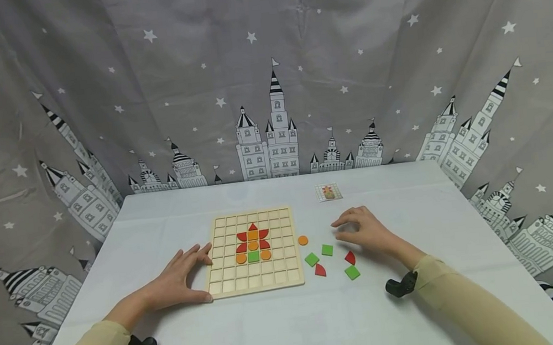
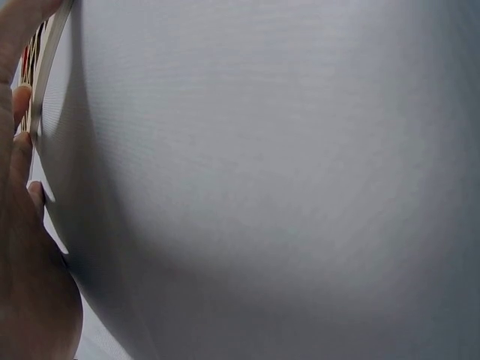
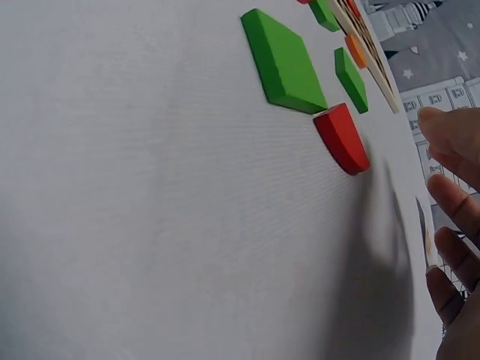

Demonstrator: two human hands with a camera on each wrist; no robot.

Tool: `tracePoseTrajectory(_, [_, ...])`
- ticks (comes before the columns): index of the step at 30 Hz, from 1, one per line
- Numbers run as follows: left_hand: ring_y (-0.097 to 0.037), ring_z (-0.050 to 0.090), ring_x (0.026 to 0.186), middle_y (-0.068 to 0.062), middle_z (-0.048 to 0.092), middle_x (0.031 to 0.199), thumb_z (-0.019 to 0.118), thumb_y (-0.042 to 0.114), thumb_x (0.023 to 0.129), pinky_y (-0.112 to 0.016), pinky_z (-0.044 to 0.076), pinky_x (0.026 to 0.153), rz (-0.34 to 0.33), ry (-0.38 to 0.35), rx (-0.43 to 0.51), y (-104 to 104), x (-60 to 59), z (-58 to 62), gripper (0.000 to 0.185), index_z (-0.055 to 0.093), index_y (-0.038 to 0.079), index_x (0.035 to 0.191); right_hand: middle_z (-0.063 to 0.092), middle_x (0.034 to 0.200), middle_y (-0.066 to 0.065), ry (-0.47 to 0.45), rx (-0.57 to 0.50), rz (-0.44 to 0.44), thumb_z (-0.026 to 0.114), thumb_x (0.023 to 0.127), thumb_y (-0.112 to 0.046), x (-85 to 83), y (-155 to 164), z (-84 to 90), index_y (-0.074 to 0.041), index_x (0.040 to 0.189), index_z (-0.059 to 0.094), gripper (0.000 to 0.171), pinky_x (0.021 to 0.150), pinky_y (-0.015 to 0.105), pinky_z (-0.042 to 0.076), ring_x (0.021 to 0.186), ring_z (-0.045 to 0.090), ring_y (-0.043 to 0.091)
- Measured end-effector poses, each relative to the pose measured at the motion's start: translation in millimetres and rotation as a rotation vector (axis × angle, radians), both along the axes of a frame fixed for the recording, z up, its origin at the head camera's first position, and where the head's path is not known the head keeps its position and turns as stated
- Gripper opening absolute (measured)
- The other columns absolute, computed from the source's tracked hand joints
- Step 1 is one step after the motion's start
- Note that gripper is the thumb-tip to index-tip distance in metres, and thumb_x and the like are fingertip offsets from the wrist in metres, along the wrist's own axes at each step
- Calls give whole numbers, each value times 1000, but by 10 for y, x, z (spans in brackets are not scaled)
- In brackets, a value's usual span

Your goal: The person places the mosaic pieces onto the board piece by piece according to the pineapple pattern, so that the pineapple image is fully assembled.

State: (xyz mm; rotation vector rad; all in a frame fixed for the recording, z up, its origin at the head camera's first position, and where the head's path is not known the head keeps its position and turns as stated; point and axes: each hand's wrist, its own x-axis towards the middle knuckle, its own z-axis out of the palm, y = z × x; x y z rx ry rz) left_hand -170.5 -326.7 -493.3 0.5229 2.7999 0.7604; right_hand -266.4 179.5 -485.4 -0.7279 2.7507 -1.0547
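A wooden grid board (image 1: pixel 283 269) lies flat on the table. In its cells a figure stands out: a red triangle (image 1: pixel 253 227) on top, an orange square (image 1: pixel 253 235), red quarter-circles, orange discs and a green square (image 1: pixel 253 256). My left hand (image 1: pixel 177 279) is spread along the board's left edge, fingertips at the rim and thumb by the near left corner. My right hand (image 1: pixel 368 232) hovers right of the board with fingers loosely bent and nothing between them. Below it are a red quarter-circle (image 3: pixel 341 139) and a green square piece (image 3: pixel 283 64).
Other loose pieces lie right of the board: an orange disc (image 1: pixel 303 240), green squares (image 1: pixel 327 250) and another red quarter-circle (image 1: pixel 320 270). Farther back is a small pattern card (image 1: pixel 328 192). A grey curtain (image 1: pixel 324 40) printed with castles and stars hangs behind the white table (image 1: pixel 292 332).
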Motion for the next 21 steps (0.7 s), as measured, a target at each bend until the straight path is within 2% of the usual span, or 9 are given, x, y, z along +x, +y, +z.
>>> tracePoseTrajectory(9, [-43, 12, 154, -13, 28, 167, 86, 64, 69, -63, -1, 123, -3, 9, 13, 28, 25, 35, 77, 53, 21, 125, 63, 126, -2, -60, -15, -1, 77, 91, -37, 69, 40, -47, -23, 119, 76, 31, 107, 53, 41, 123, 46, 26])
tracePoseTrajectory(21, [-41, 12, 155, -9, 27, 167, 85, 67, 68, -61, -1, 124, -11, 16, 17, -2, -16, -18, 78, 52, 23, 124, 64, 121, -7, -20, -38, 21, 77, 91, -37, 143, 85, -128, -24, 119, 75, 31, 106, 52, 40, 121, 48, 23])
